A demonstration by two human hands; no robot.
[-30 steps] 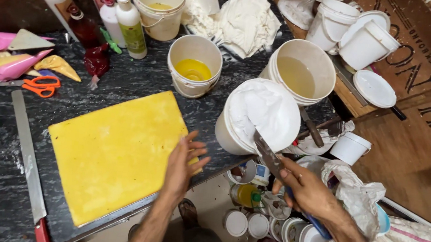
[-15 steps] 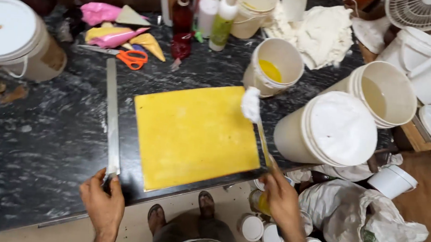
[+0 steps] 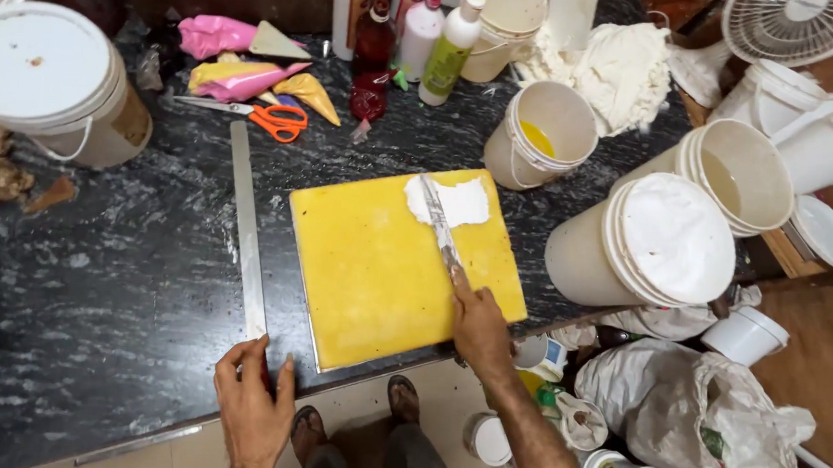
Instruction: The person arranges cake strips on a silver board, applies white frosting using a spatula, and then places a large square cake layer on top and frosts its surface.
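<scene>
A square yellow cake slab [image 3: 385,271] lies on the black marble counter [image 3: 125,274]. My right hand [image 3: 480,327] grips a palette knife [image 3: 438,224] whose blade lies across a patch of white cream [image 3: 457,203] at the slab's far right corner. My left hand [image 3: 253,409] rests flat on the counter's near edge, fingers spread, at the near end of a long metal ruler [image 3: 247,228] that lies left of the slab.
White buckets [image 3: 671,242] stand right of the slab, one [image 3: 543,136] with yellow liquid behind it. Orange scissors [image 3: 274,119], piping bags [image 3: 243,77] and bottles [image 3: 447,48] are at the back. A lidded tub [image 3: 50,81] is far left. A fan [image 3: 795,26], bags and small tubs crowd the right.
My right hand has brought the cream-loaded knife down onto the slab, leaving a white patch at its far right corner. My left hand has shifted right along the counter edge.
</scene>
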